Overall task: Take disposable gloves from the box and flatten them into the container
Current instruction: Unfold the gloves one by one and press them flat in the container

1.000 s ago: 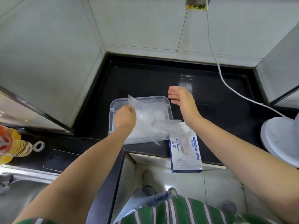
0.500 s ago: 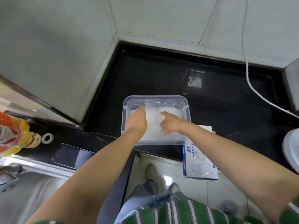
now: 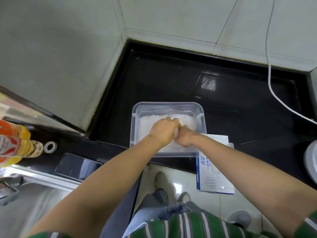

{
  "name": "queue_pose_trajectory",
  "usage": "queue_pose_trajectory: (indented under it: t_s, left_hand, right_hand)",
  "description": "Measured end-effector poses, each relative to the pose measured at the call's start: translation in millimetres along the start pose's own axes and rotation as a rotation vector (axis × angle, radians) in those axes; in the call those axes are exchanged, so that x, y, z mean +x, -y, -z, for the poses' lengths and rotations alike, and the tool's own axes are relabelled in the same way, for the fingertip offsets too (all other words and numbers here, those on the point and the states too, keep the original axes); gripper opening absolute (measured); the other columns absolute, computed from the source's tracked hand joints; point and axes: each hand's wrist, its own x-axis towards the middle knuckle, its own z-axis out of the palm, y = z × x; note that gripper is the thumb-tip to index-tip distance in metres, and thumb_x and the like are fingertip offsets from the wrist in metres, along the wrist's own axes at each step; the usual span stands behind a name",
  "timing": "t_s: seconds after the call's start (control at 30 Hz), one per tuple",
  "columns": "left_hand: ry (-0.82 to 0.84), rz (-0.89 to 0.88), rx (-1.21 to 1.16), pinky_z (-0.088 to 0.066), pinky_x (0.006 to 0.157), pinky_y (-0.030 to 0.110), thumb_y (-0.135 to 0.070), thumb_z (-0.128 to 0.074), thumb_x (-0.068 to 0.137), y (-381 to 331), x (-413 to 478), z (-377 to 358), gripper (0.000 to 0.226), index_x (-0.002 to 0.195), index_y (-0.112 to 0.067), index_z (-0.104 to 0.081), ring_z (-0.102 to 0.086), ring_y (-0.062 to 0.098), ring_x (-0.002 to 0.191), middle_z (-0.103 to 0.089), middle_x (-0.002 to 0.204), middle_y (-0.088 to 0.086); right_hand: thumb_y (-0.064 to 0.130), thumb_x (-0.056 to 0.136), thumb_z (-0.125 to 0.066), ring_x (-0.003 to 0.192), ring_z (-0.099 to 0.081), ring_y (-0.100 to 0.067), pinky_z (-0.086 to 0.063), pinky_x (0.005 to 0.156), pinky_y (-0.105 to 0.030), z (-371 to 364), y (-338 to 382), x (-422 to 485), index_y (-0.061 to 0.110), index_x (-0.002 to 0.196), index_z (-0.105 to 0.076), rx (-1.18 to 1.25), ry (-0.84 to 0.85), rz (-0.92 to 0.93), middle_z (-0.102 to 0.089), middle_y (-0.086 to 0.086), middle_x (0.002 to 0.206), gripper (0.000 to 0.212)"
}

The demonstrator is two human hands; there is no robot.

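Observation:
A clear plastic container (image 3: 166,104) stands on the black counter near its front edge. It holds a layer of translucent white disposable gloves (image 3: 187,121). My left hand (image 3: 163,131) and my right hand (image 3: 184,138) are both inside it, side by side and touching, pressing down on the gloves. Their fingers point away from me and are mostly hidden. The blue-and-white glove box (image 3: 214,176) lies just right of the container and overhangs the counter's front edge, with a glove showing at its opening.
A dark phone (image 3: 78,166) lies on the counter to the left, near a tape roll (image 3: 50,146) and orange bottles (image 3: 15,143). A steel sink (image 3: 25,194) sits lower left. A white cable (image 3: 274,93) crosses the right; a white round object (image 3: 311,162) stands at the right edge.
A second ago my left hand held a glove over the container and my right hand hovered above. Both hands have since gone down onto the gloves and moved together until they touch.

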Motion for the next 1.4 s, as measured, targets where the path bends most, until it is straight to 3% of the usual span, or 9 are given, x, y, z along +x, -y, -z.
queue_pose_trajectory:
  t_s: [0.13,0.27,0.37,0.53,0.67,1.03,1.13,1.33,1.4]
  left_hand:
    - [0.219,0.234,0.066,-0.048,0.089,0.034,-0.022,-0.064,0.091,32,-6,-21,0.074,0.15,-0.028,-0.02,-0.053,0.03,0.115,-0.035,0.141,0.014]
    - [0.28,0.254,0.041,-0.048,0.091,0.033,-0.022,-0.067,0.089,39,-9,-28,0.092,0.153,-0.037,-0.002,-0.048,0.03,0.122,-0.014,0.155,0.013]
    - [0.294,0.275,0.006,-0.05,0.083,0.032,-0.016,-0.069,0.086,37,-5,-33,0.102,0.152,-0.041,0.004,-0.053,0.029,0.116,-0.01,0.156,0.013]
    - [0.299,0.283,0.008,-0.048,0.095,0.036,-0.022,-0.075,0.082,39,-7,-38,0.11,0.152,-0.04,0.009,-0.044,0.031,0.126,-0.004,0.156,0.013]
    - [0.299,0.272,0.002,-0.046,0.099,0.037,-0.027,-0.074,0.082,40,-6,-41,0.11,0.151,-0.039,0.011,-0.039,0.032,0.13,0.0,0.157,0.013]
    - [0.257,0.266,0.008,-0.046,0.098,0.038,-0.026,-0.08,0.076,44,-2,-47,0.115,0.152,-0.039,0.005,-0.036,0.033,0.131,-0.005,0.154,0.011]
    - [0.27,0.269,0.032,-0.047,0.096,0.038,-0.024,-0.081,0.075,42,-1,-48,0.117,0.153,-0.037,0.006,-0.038,0.034,0.13,-0.005,0.153,0.014]
    - [0.257,0.289,0.068,-0.049,0.095,0.037,-0.025,-0.076,0.078,42,-3,-51,0.113,0.152,-0.037,0.009,-0.04,0.033,0.128,-0.003,0.154,0.015]
    - [0.243,0.298,0.095,-0.049,0.096,0.037,-0.026,-0.073,0.082,39,-6,-51,0.109,0.152,-0.035,0.01,-0.04,0.033,0.127,-0.002,0.155,0.016]
  right_hand:
    - [0.017,0.1,-0.049,0.097,-0.052,-0.021,-0.047,0.073,-0.028,3,-9,1,0.022,0.155,0.018,0.056,0.019,0.02,-0.038,-0.018,0.147,0.087]
    - [0.014,0.099,-0.049,0.105,-0.058,-0.024,-0.048,0.089,-0.029,1,-6,-1,0.016,0.155,-0.019,0.155,-0.275,0.089,-0.057,-0.013,0.128,0.064]
    - [0.007,0.097,-0.05,0.081,-0.06,-0.011,-0.042,0.074,-0.008,-5,2,1,0.014,0.131,-0.056,0.284,-0.365,0.236,-0.066,-0.001,0.093,0.034]
    - [0.017,0.098,-0.052,0.135,-0.042,-0.031,-0.04,0.107,-0.033,-4,-6,11,0.007,0.152,-0.026,0.205,-0.246,-0.014,-0.033,-0.015,0.152,0.061]
    - [0.011,0.097,-0.053,0.112,-0.057,-0.023,-0.043,0.098,-0.026,-6,0,3,0.01,0.14,-0.045,0.283,-0.427,0.14,-0.052,-0.013,0.136,0.044]
    - [0.022,0.099,-0.047,0.105,-0.057,-0.023,-0.045,0.094,-0.032,-10,-5,-9,0.006,0.116,-0.066,-0.127,0.206,0.211,-0.063,-0.008,0.117,0.03]
    - [0.019,0.101,-0.045,0.116,-0.054,-0.025,-0.041,0.098,-0.031,-8,-5,-7,0.009,0.128,-0.061,-0.073,0.11,0.23,-0.059,-0.008,0.13,0.033]
    - [0.027,0.101,-0.048,0.146,-0.023,-0.035,-0.032,0.114,-0.038,-11,-13,-4,0.011,0.157,0.002,-0.032,-0.062,0.027,-0.01,-0.016,0.161,0.077]
    - [0.03,0.101,-0.048,0.141,-0.032,-0.036,-0.043,0.107,-0.037,-9,-12,-7,0.007,0.156,0.005,0.038,-0.109,-0.009,-0.012,-0.017,0.16,0.08]
